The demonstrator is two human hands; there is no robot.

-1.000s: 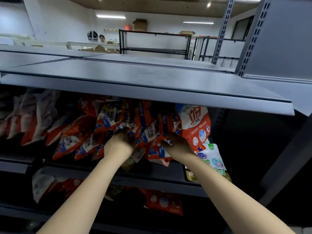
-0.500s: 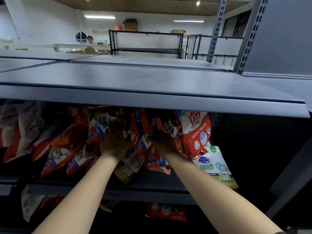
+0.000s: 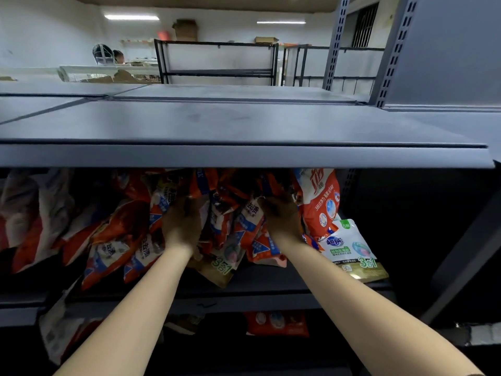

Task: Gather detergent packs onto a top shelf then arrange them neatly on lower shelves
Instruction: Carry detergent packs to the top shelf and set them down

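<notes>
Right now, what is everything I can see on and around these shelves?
Top shelf: one, grey, bare, across the upper middle.
Orange detergent packs: many, too jumbled to count, orange-red with blue and white, middle shelf.
Large red-and-white pack: one, upright, right of the pile.
White-and-green pack: one, at the middle shelf's right front edge.
Red pack: one, lower shelf.
Black racks: two, background.
Left hand: in the pile, grasping packs.
Right hand: likewise.
</notes>
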